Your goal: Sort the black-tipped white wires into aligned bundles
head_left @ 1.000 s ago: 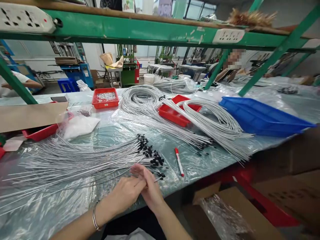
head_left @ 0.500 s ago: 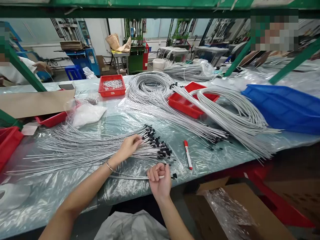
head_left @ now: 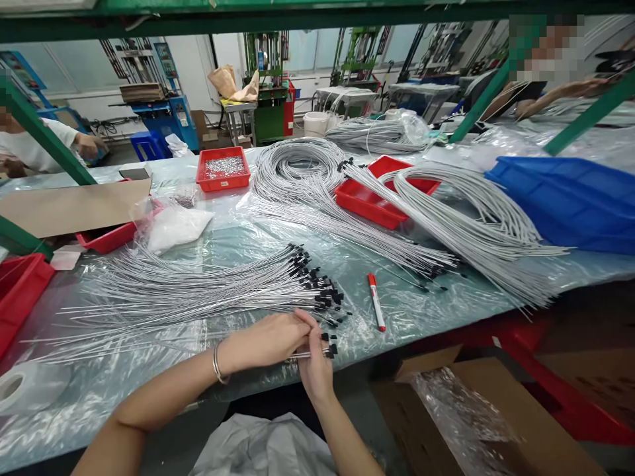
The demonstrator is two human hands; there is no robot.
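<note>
Off the cable pile (head_left: 218, 285), left hand (head_left: 275, 338) has moved to right hand (head_left: 316, 362)

Left grip bent, any hold hidden — can't tell. Right grip curled round a few black-tipped cables (head_left: 331, 350), just nearside of the pile — both hands now meet there.

Slim silvery bangle (head_left: 215, 364) on left wrist (head_left: 229, 357) — creased pale-grey garment (head_left: 265, 446) — bare forearms (head_left: 166, 393).

L hand (head_left: 272, 337) now off wire bundle (head_left: 213, 281), back at R hand (head_left: 316, 371).

Wht wall (head_left: 229, 51), pale windows (head_left: 313, 49), grn beam (head_left: 297, 6) o/head, grey tbls (head_left: 347, 93)
</note>
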